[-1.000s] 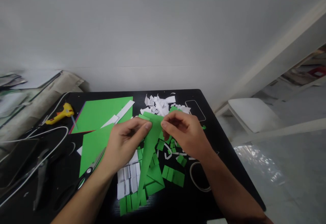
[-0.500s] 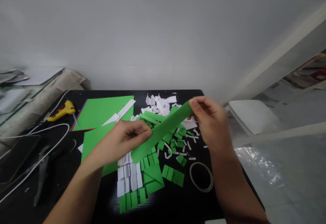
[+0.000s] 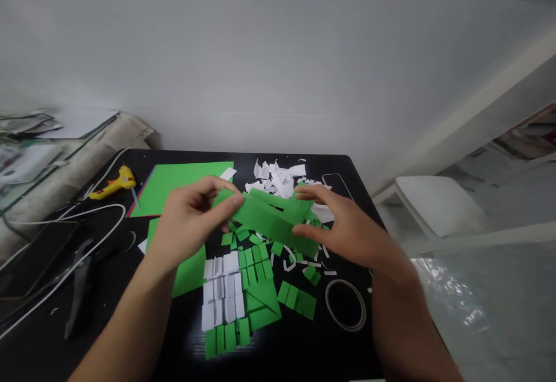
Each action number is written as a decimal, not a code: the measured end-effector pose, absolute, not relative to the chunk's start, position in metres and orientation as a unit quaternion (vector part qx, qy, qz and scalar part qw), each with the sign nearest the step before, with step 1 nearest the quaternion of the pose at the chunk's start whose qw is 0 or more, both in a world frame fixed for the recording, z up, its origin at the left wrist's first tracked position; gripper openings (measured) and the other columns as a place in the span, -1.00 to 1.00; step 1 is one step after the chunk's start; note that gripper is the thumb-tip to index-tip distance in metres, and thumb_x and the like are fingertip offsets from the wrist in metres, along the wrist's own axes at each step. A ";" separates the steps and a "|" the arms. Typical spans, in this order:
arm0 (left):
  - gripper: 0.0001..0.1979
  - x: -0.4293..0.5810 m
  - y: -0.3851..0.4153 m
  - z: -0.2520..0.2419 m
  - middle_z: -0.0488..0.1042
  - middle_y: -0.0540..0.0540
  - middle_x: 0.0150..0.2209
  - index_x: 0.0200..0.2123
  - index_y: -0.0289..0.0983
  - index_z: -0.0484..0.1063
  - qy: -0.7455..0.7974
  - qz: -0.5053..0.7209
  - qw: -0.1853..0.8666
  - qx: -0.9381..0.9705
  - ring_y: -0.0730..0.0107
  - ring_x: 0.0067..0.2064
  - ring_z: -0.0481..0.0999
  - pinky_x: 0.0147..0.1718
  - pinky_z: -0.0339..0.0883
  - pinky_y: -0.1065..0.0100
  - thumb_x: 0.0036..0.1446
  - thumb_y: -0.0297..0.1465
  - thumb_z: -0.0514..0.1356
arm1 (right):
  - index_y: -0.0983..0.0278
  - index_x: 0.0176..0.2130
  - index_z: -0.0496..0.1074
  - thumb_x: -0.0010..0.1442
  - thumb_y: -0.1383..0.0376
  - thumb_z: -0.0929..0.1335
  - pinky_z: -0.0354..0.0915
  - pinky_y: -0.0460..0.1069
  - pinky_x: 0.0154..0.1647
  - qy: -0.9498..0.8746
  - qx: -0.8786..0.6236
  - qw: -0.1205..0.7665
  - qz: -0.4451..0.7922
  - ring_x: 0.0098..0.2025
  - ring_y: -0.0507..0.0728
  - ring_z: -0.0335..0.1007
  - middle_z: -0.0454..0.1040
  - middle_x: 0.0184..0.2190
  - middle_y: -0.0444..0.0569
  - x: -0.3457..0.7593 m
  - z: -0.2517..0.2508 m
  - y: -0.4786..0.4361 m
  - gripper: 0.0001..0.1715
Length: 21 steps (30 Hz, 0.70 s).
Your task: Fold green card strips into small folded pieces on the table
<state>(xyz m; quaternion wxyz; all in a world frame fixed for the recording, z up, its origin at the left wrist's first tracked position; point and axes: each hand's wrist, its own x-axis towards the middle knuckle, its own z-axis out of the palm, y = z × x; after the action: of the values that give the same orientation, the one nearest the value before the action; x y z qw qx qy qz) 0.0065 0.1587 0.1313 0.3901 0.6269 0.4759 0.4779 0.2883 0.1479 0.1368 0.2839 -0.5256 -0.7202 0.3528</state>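
Note:
My left hand (image 3: 193,214) pinches the upper left end of a green paper strip (image 3: 264,217), which slants down to the right. My right hand (image 3: 347,223) is beside the strip's right part, thumb and fingers spread apart; I cannot tell whether the thumb tip touches it. Below lies a woven-looking piece of folded white paper squares (image 3: 223,289) and green paper squares (image 3: 228,337). A small folded green piece (image 3: 297,300) lies to its right. Green paper scraps sit beneath my hands, partly hidden.
White paper scraps (image 3: 278,178) are heaped at the back. Large green sheets (image 3: 191,171) lie at left. A yellow glue gun (image 3: 115,183), a white cable (image 3: 108,208) and dark-handled scissors (image 3: 78,289) are further left. A tape roll (image 3: 346,329) lies at right, near a white stool (image 3: 438,202).
The green strip has swung from rising rightward to sloping down rightward. My right hand has come down and left, and its pinch on the strip's end has opened.

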 end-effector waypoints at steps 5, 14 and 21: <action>-0.85 0.033 0.148 0.125 0.57 -0.01 -0.45 -0.26 -0.23 0.61 0.453 0.401 0.424 0.674 0.49 -0.51 0.47 -0.57 0.33 0.45 0.26 -0.26 0.36 | 0.14 0.02 0.57 0.30 0.10 0.55 0.56 0.15 0.00 -0.663 -0.409 0.327 0.535 -0.05 0.23 0.70 0.72 -0.12 -0.02 0.248 0.127 0.142 -0.66; -0.74 0.030 0.146 0.129 0.49 0.04 -0.55 -0.42 -0.25 0.49 0.452 0.384 0.448 0.669 0.51 -0.53 0.44 -0.57 0.30 0.48 0.29 -0.26 0.31 | 0.24 -0.21 0.56 0.25 0.13 0.57 0.52 0.03 -0.21 -0.577 -0.411 0.361 0.607 -0.27 0.14 0.68 0.69 -0.33 -0.07 0.251 0.129 0.146 -0.74; -0.70 0.034 0.143 0.129 0.44 0.03 -0.55 -0.46 -0.25 0.46 0.419 0.359 0.442 0.707 0.51 -0.51 0.35 -0.56 0.23 0.44 0.33 -0.27 0.30 | 0.21 -0.23 0.60 0.23 0.16 0.57 0.42 -0.04 -0.28 -0.600 -0.419 0.421 0.536 -0.29 0.07 0.52 0.61 -0.31 -0.11 0.246 0.129 0.145 -0.80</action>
<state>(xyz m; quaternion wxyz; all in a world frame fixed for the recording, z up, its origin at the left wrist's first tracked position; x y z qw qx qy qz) 0.0343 0.1427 0.1285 0.4423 0.7070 0.4194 0.3586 0.2461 0.1449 0.1294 0.4208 -0.4190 -0.6002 0.5359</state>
